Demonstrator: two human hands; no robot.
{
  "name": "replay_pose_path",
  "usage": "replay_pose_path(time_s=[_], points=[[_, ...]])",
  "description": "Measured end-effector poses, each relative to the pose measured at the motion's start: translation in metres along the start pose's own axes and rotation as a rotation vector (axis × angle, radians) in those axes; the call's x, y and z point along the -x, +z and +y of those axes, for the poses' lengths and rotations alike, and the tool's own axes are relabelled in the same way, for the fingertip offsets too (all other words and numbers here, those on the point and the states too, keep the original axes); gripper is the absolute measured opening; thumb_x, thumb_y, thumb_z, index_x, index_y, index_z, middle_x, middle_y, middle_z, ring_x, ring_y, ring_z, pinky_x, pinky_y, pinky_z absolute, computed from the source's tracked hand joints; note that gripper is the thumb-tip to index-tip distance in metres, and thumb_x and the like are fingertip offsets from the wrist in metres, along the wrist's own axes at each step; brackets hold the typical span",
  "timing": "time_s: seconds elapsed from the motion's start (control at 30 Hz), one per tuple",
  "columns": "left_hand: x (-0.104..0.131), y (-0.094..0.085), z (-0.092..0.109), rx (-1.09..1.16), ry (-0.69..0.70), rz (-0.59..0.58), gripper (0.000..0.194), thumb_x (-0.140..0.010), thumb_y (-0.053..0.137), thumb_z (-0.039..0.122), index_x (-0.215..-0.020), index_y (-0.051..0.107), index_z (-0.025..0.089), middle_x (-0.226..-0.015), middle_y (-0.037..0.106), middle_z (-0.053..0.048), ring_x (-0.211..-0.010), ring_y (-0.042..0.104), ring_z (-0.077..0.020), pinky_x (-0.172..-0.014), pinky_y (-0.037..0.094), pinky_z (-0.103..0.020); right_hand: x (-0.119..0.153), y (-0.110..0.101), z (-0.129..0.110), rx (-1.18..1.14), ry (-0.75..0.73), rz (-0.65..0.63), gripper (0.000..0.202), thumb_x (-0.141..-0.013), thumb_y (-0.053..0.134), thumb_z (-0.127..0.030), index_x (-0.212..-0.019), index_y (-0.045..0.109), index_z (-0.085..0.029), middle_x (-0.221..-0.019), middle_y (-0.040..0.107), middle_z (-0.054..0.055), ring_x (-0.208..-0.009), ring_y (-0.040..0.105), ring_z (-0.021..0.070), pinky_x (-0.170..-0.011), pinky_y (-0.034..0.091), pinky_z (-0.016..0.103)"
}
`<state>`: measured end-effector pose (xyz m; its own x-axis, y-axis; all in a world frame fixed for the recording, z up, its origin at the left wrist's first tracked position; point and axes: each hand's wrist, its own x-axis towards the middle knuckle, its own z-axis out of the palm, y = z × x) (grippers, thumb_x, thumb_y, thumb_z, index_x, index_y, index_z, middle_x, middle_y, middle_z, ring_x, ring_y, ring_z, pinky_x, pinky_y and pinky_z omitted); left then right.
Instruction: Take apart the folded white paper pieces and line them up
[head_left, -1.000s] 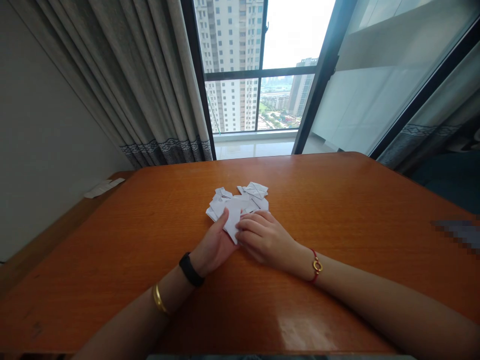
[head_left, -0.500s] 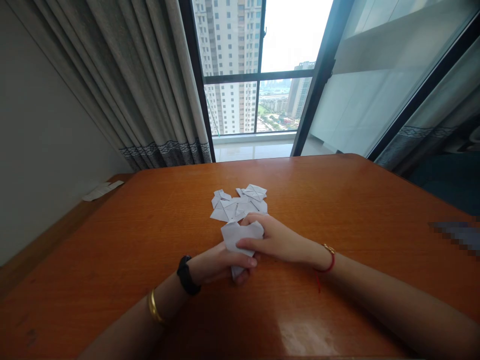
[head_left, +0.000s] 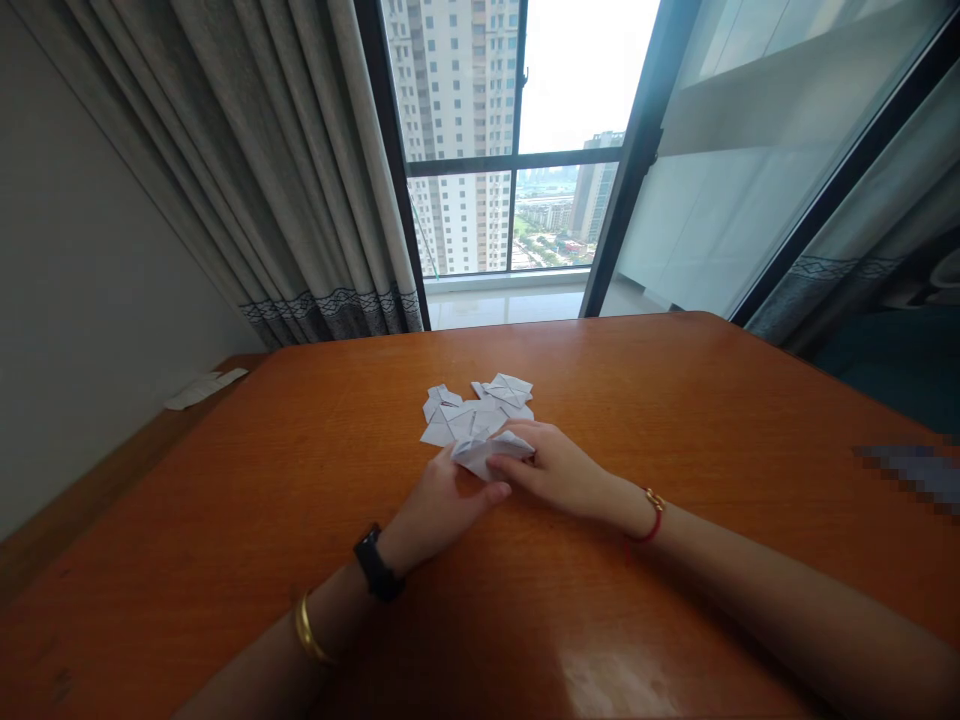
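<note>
A white folded paper (head_left: 484, 456) is between my two hands, just in front of a pile of several folded white papers (head_left: 469, 415) on the brown wooden table (head_left: 637, 385). My right hand (head_left: 551, 465) pinches its right side, thumb on the near face. At its left side, my left hand (head_left: 442, 505) has fingers behind the paper, partly hidden, and its thumb reaches right below the paper's near edge. A black watch band and a gold bangle are on my left arm, and a red and gold bracelet is on my right wrist.
Flat white paper (head_left: 205, 388) lies on a ledge at the far left. Toward the right edge of the table is a blurred grey item (head_left: 915, 473). Beyond the table stand a grey curtain (head_left: 300, 200) and a window with dark frames (head_left: 517, 163).
The held paper has tipped flatter and its lower part no longer shows below my hands. My left hand has moved up along its left side, and its thumb has come off the front.
</note>
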<state>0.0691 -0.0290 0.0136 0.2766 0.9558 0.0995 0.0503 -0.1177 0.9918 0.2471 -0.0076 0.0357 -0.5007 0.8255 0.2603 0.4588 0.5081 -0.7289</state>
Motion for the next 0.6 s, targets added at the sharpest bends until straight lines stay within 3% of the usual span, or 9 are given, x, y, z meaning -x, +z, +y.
replay_pose_path(time_s=[0.1, 0.2, 0.3, 0.6], points=[[-0.004, -0.005, -0.005, 0.048, -0.038, 0.002, 0.029, -0.067, 0.076, 0.011, -0.094, 0.073, 0.022, -0.099, 0.071, -0.002, -0.097, 0.06, -0.0211, -0.09, 0.042, -0.025, 0.0, 0.001, 0.009, 0.025, -0.003, -0.064, 0.009, -0.085, 0.058, -0.027, -0.087, 0.06, -0.018, -0.083, 0.065, 0.003, -0.072, 0.056, 0.017, -0.067, 0.043, 0.029], [-0.007, -0.009, -0.011, -0.002, -0.084, -0.034, 0.016, -0.069, 0.074, 0.011, -0.082, 0.074, 0.019, -0.077, 0.07, -0.002, -0.074, 0.06, -0.0187, -0.071, 0.044, -0.023, 0.0, 0.004, 0.013, -0.049, 0.006, -0.055, 0.016, -0.085, 0.058, -0.027, -0.099, 0.058, -0.019, -0.087, 0.066, 0.003, -0.072, 0.057, 0.0167, -0.065, 0.044, 0.028], [-0.007, -0.009, -0.016, -0.053, -0.11, -0.046, 0.004, -0.071, 0.073, 0.014, -0.074, 0.072, 0.018, -0.061, 0.064, -0.001, -0.056, 0.052, -0.0166, -0.055, 0.037, -0.023, 0.0, 0.007, 0.015, -0.038, 0.015, -0.049, 0.015, -0.085, 0.058, -0.026, -0.098, 0.056, -0.019, -0.088, 0.066, 0.003, -0.074, 0.058, 0.0176, -0.068, 0.045, 0.029], [-0.007, -0.009, -0.013, -0.043, 0.046, 0.134, 0.027, -0.069, 0.077, 0.013, -0.093, 0.069, 0.021, -0.089, 0.07, -0.004, -0.079, 0.06, -0.0203, -0.071, 0.044, -0.024, -0.003, 0.01, 0.019, -0.062, -0.063, -0.018, 0.019, -0.087, 0.055, -0.019, -0.105, 0.058, -0.02, -0.112, 0.064, 0.008, -0.103, 0.058, 0.0225, -0.093, 0.043, 0.037]])
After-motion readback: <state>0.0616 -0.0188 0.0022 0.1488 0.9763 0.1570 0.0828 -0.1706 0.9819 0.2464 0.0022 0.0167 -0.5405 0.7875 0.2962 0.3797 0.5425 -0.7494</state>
